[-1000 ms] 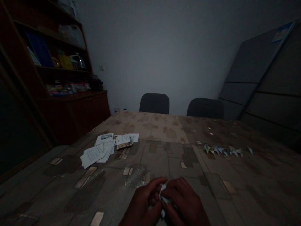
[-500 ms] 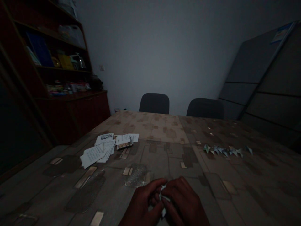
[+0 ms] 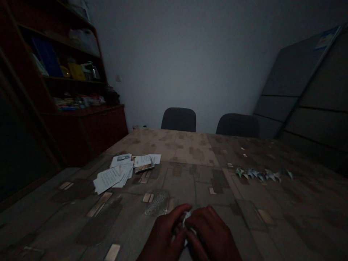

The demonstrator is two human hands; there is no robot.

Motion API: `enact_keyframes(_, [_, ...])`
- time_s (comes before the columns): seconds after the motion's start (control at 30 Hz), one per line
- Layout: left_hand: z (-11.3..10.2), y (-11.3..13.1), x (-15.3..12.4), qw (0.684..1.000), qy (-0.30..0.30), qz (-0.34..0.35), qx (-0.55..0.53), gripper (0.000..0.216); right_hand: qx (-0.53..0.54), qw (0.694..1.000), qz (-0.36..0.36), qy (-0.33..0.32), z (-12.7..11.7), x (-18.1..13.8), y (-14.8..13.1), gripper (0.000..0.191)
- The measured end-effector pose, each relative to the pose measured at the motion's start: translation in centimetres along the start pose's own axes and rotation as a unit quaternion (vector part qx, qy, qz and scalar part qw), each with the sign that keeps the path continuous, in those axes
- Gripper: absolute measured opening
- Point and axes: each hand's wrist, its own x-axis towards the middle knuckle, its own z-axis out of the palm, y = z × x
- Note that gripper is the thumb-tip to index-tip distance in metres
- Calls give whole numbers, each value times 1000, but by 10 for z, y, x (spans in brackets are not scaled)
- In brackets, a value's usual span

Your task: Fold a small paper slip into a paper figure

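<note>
Low in the frame, my left hand (image 3: 165, 237) and my right hand (image 3: 212, 235) are closed together over a small piece of folded paper (image 3: 187, 218), of which only a pale sliver shows between the fingers. Both hands rest near the front of a table with a patterned brown cloth (image 3: 190, 170). A row of several small folded paper pieces (image 3: 261, 174) lies to the right, beyond my hands. A loose pile of printed paper slips (image 3: 119, 172) lies to the left.
Two dark chairs (image 3: 178, 119) (image 3: 237, 125) stand at the table's far side. A wooden shelf unit (image 3: 67, 87) with books and objects fills the left wall. Grey panels (image 3: 307, 94) lean against the right wall. The room is dim.
My fingers have closed further over the folded paper, so less of it shows. The hands have stayed in the same spot.
</note>
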Motion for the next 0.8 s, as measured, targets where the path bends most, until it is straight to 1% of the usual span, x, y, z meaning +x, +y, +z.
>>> enact_keyframes(0.07, [0,-1,0,1000,-7,8,-1,43,-7,1000,-12,5,1,-1,1,11])
enact_keyframes(0.17, [0,-1,2,999,-16,25,-15,41,-12,999,-30,37,2,1,1,13])
enact_keyframes(0.23, [-1,3,4,998,-43,28,-30,40,-8,998,-28,47,1,3,0,17])
enact_keyframes(0.3, [-2,10,8,996,-60,29,-60,36,-2,999,-19,42,-1,5,-1,18])
enact_keyframes(0.4, [-4,20,11,990,-73,24,-117,25,0,1000,-4,22,-4,7,-2,13])
enact_keyframes(0.47, [-4,22,12,988,-75,14,-131,21,-1,1000,0,24,-5,8,-3,12])
enact_keyframes(0.5, [-3,21,12,989,-74,13,-127,20,0,1000,-1,28,-6,8,-3,12])
enact_keyframes(0.57, [-2,18,11,991,-75,15,-110,20,0,999,-14,40,-6,9,-3,20])
enact_keyframes(0.67, [-1,15,9,995,-74,17,-64,19,-3,999,-24,46,-6,8,-2,28])
enact_keyframes(0.8, [-4,19,8,997,-74,13,-12,18,-4,999,-1,36,-5,7,-1,33])
